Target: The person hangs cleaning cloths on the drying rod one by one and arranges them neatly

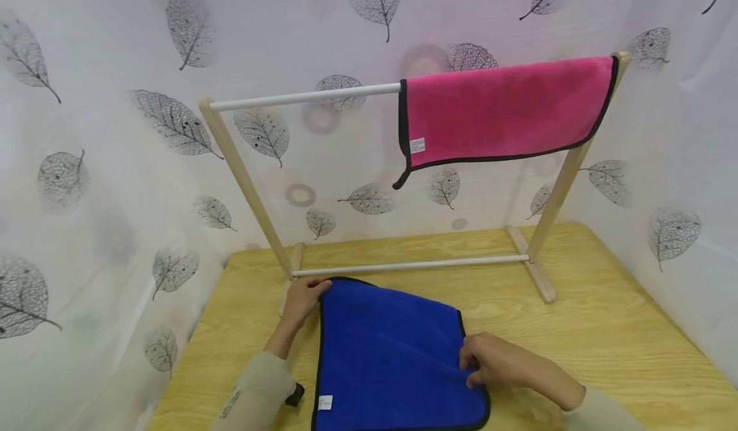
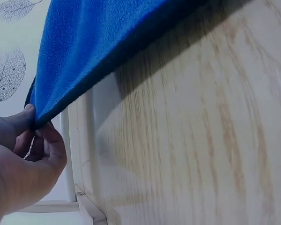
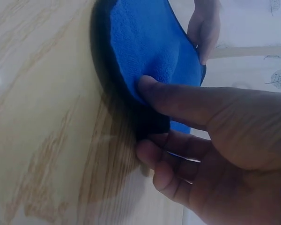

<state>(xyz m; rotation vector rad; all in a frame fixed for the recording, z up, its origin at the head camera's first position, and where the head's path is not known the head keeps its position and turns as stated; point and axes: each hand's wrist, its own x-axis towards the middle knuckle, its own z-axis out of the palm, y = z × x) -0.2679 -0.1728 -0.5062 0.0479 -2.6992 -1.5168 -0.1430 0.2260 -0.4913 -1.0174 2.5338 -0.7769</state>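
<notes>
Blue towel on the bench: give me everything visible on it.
The blue towel looks like soft plush fabric, with black edging and a small white tag near its lower left corner in the head view. It is spread in front of the rack, over the wood-grain table, slightly rippled. The left hand pinches its far left corner, raised off the table; the right hand grips its right edge.
</notes>
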